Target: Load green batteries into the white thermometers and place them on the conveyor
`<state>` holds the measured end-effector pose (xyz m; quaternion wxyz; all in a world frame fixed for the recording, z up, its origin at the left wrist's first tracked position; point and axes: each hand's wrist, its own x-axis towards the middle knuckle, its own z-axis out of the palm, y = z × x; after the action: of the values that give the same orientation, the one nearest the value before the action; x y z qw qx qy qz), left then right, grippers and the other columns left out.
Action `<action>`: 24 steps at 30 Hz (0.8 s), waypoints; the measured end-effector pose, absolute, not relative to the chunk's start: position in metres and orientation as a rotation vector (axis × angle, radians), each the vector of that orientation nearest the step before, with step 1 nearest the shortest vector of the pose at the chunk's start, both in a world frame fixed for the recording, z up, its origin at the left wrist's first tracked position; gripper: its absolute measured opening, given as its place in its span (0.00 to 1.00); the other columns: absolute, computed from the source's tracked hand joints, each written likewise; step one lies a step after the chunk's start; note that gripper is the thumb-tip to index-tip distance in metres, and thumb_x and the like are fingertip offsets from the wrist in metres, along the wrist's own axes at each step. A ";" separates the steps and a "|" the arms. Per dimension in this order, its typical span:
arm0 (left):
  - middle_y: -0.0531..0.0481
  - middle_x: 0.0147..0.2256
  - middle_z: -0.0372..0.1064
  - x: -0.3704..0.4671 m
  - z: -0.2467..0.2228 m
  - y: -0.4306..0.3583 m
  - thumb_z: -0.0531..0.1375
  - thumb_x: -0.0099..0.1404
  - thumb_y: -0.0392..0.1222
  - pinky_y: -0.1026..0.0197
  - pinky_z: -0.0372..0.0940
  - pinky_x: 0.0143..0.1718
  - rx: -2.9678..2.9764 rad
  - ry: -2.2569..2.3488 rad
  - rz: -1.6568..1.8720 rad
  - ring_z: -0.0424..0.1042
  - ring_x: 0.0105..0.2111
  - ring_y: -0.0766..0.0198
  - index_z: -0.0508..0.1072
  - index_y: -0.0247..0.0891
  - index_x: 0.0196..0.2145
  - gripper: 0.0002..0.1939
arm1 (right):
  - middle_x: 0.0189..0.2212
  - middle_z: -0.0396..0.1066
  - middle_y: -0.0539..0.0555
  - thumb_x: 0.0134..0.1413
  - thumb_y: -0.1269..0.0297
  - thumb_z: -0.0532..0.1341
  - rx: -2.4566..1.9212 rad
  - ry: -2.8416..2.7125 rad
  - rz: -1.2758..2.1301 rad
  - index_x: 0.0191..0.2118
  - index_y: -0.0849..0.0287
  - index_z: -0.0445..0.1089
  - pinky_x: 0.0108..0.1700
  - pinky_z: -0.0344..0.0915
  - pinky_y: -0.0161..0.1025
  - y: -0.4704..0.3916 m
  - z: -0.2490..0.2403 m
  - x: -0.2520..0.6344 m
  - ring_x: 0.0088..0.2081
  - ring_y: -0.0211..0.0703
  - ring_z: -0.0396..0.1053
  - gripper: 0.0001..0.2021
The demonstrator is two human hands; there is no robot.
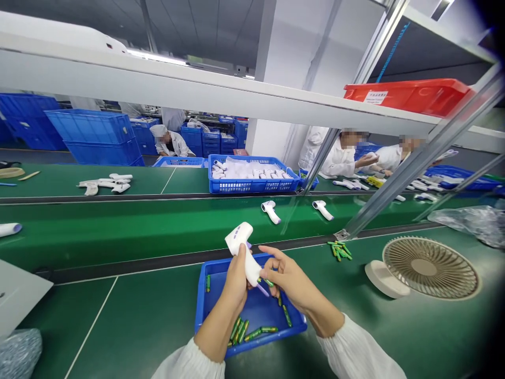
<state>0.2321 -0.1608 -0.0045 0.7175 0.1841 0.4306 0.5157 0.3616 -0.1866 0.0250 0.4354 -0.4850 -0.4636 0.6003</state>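
Note:
My left hand (235,281) is wrapped round the handle of a white infrared thermometer (251,265), whose head tilts up and to the left. At the lower end of the handle a purple-edged battery cover hangs open. My right hand (290,279) pinches a green battery (269,282) at that opening, index finger stretched out above. How far the battery is inside cannot be made out. Beneath both hands lies a shallow blue tray (200,305) with several loose green batteries (240,330) along its edges.
Two white thermometers (271,211) (323,209) lie on the green conveyor belt (158,226). More batteries (339,250) and a beige fan (430,268) are to the right. Behind the belt stands a blue basket (254,185) of white parts. A metal post (386,173) slants across; co-workers sit beyond.

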 end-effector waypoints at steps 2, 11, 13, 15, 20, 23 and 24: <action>0.54 0.18 0.60 0.232 -0.002 -0.160 0.57 0.60 0.66 0.70 0.44 0.12 0.330 0.907 1.098 0.57 0.12 0.71 0.68 0.34 0.39 0.29 | 0.28 0.65 0.45 0.49 0.55 0.68 -1.197 -1.092 1.256 0.54 0.56 0.62 0.20 0.60 0.32 -0.187 0.016 0.358 0.19 0.31 0.62 0.28; 0.55 0.18 0.57 0.223 0.002 -0.158 0.54 0.66 0.59 0.73 0.44 0.10 0.051 0.633 1.034 0.51 0.11 0.76 0.67 0.33 0.32 0.22 | 0.50 0.69 0.58 0.56 0.53 0.64 -0.958 -1.666 0.488 0.55 0.51 0.65 0.52 0.65 0.51 -0.203 -0.007 0.338 0.52 0.53 0.66 0.23; 0.56 0.18 0.57 0.223 0.003 -0.158 0.56 0.66 0.57 0.73 0.47 0.11 0.011 0.621 1.054 0.55 0.12 0.76 0.67 0.33 0.32 0.20 | 0.51 0.69 0.58 0.56 0.57 0.64 -0.920 -1.705 0.471 0.55 0.51 0.65 0.54 0.64 0.52 -0.199 -0.005 0.336 0.52 0.53 0.67 0.21; 0.56 0.18 0.58 0.223 0.004 -0.159 0.55 0.67 0.56 0.73 0.49 0.11 -0.024 0.613 1.051 0.56 0.12 0.75 0.67 0.33 0.33 0.20 | 0.50 0.71 0.57 0.56 0.60 0.64 -0.893 -1.719 0.458 0.52 0.51 0.69 0.53 0.65 0.52 -0.195 -0.005 0.334 0.52 0.52 0.68 0.17; 0.57 0.16 0.56 0.227 0.004 -0.162 0.56 0.67 0.52 0.72 0.45 0.09 0.061 0.639 1.096 0.53 0.10 0.74 0.66 0.35 0.32 0.16 | 0.40 0.76 0.55 0.60 0.67 0.61 -0.936 -1.487 0.576 0.41 0.52 0.75 0.47 0.69 0.47 -0.184 -0.013 0.331 0.44 0.46 0.73 0.06; 0.57 0.16 0.54 0.231 0.004 -0.163 0.55 0.67 0.50 0.72 0.45 0.09 0.039 0.673 1.139 0.52 0.10 0.74 0.64 0.35 0.30 0.15 | 0.39 0.75 0.56 0.58 0.63 0.63 -0.921 -1.412 0.723 0.36 0.54 0.75 0.47 0.70 0.48 -0.182 -0.020 0.327 0.43 0.47 0.73 0.03; 0.57 0.16 0.54 0.231 0.004 -0.163 0.54 0.67 0.50 0.71 0.44 0.09 0.013 0.664 1.123 0.51 0.10 0.74 0.64 0.35 0.29 0.15 | 0.40 0.75 0.56 0.57 0.61 0.63 -0.925 -1.406 0.757 0.35 0.54 0.74 0.47 0.70 0.49 -0.182 -0.022 0.326 0.43 0.47 0.73 0.04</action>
<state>0.2310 -0.1631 0.0038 0.7948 0.0062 0.3088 0.5224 0.3256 -0.1822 -0.0220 0.6037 -0.3998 -0.6074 0.3268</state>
